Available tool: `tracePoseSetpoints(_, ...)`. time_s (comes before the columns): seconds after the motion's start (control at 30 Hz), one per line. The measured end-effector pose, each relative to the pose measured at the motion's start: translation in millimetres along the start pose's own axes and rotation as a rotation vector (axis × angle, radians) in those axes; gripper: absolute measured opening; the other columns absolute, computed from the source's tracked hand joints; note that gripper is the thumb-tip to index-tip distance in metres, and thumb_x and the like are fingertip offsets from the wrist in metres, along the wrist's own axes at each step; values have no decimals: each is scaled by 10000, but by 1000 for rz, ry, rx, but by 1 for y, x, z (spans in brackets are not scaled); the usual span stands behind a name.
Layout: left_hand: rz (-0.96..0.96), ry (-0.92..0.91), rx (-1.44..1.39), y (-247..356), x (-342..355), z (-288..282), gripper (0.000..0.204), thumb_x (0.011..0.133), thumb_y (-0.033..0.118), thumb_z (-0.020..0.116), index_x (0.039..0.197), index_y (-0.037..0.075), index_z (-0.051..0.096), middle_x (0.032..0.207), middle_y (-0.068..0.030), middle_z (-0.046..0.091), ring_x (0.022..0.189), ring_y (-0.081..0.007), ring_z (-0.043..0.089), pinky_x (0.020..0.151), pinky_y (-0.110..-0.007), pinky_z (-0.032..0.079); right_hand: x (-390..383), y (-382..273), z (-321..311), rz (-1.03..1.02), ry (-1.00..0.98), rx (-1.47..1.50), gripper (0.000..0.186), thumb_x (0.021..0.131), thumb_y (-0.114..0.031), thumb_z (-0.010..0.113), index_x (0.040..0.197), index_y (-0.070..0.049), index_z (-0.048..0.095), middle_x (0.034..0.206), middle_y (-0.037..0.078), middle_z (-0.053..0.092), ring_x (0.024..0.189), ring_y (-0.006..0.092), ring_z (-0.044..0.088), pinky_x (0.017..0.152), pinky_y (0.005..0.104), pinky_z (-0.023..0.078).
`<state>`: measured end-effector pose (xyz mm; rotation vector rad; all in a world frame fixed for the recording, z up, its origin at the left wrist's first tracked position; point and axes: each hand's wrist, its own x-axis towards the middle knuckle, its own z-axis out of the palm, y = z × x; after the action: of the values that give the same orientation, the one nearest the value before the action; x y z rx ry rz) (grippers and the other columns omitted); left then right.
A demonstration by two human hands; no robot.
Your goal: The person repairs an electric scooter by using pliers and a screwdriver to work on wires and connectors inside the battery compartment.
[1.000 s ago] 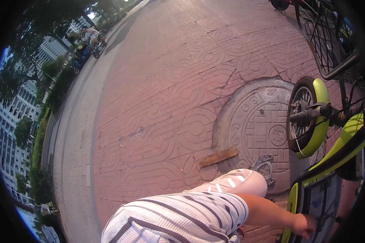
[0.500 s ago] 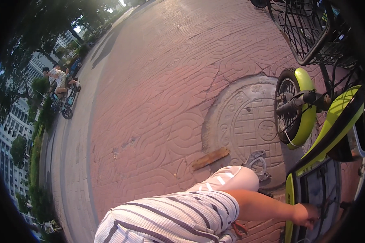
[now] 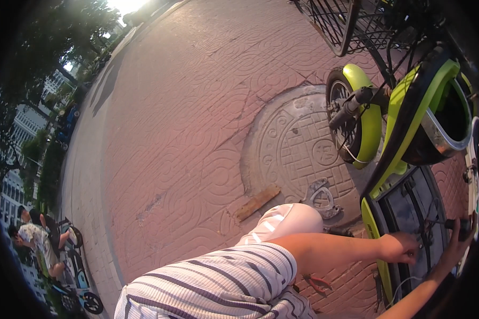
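The open footboard compartment (image 3: 404,210) of a yellow-green electric scooter (image 3: 380,175) lies under both my hands. My left hand (image 3: 401,248) reaches in from the left, fingers bent and pinched together at the compartment; what they hold, if anything, is too small to make out. On the right side, my right hand (image 3: 454,249) is closed round a black-handled tool (image 3: 456,227). Its thin shaft points left into the compartment, above my left hand. A thin pale cable (image 3: 404,282) curves near the lower end of the footboard. Red-handled pliers (image 3: 318,284) lie on the paving below my left forearm.
Beside my knee (image 3: 303,215), a grey metal bracket (image 3: 323,201) rests on a round manhole cover (image 3: 292,154). A wooden strip (image 3: 258,203) lies nearby. The scooter's front wheel (image 3: 343,114) and black basket (image 3: 356,26) stand beyond. Two people ride a scooter (image 3: 79,271) at far left.
My right hand with the black-handled tool has come into view at the right. The view has shifted, showing more of the scooter and the pliers. The riders appear closer.
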<state>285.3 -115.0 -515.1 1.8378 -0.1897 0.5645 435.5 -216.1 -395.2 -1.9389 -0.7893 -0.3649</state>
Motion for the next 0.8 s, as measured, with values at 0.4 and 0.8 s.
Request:
tracePoseSetpoints(0.4, -145, -9, 75, 8, 13, -14, 391, 849, 291, 758, 767, -12, 524, 701, -132, 504, 648, -312, 489, 597, -395, 411, 0, -47, 14, 26, 4, -200, 298, 896, -229, 691, 1108, -33, 618, 909, 84, 588, 819, 158, 581, 756, 293, 492)
tracePoseSetpoints(0.8, -239, -11, 72, 12, 1, -18, 366, 854, 244, 754, 768, -14, 509, 718, -118, 499, 620, -273, 458, 577, -364, 395, -5, -43, 9, -38, 75, -197, 348, 904, -127, 616, 1249, -84, 600, 1047, 107, 620, 801, 180, 589, 729, 281, 487)
